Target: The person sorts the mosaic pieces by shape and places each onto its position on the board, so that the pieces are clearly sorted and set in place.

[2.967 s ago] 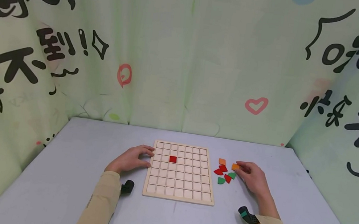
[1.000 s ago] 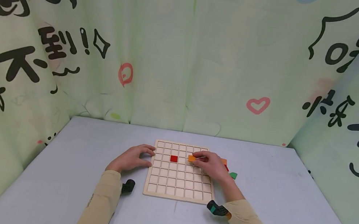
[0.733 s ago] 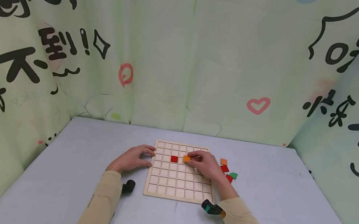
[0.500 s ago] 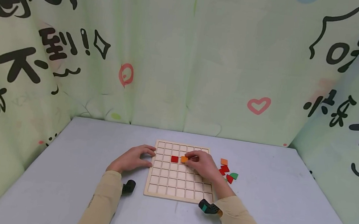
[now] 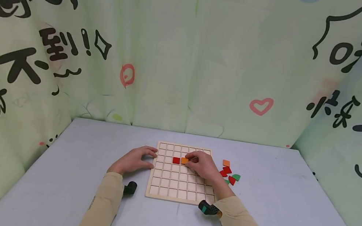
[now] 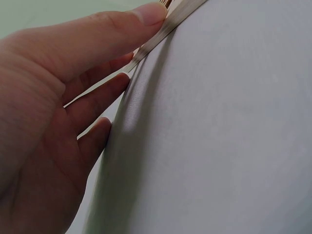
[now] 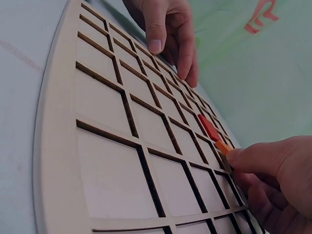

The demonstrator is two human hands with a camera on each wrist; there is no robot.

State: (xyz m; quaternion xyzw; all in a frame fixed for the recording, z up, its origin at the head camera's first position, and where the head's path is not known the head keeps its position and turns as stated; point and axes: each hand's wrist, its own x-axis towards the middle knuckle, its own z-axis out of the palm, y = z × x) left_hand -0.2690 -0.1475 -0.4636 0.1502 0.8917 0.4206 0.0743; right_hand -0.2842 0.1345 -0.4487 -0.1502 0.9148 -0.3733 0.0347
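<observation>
A pale wooden grid board (image 5: 168,183) lies on the table. A red square tile (image 5: 176,160) sits in one of its cells. My right hand (image 5: 203,164) pinches an orange square tile (image 5: 184,161) by its right side, just right of the red one. In the right wrist view, the orange tile (image 7: 223,147) is tilted beside the red tile (image 7: 208,127), between thumb and fingers. My left hand (image 5: 134,160) touches the board's left edge with thumb and fingers spread apart; the left wrist view shows the thumb on the wooden rim (image 6: 181,17).
Right of the board lie loose pieces: an orange square (image 5: 226,163), several red pieces (image 5: 227,169) and green quarter-round pieces (image 5: 235,177), one partly hidden by the right arm. A printed curtain (image 5: 190,55) stands behind the table (image 5: 71,175).
From the loose pieces, my right hand has carried the orange tile left onto the board, beside the red tile. In the last half second it moved slightly further left. The left hand stays put.
</observation>
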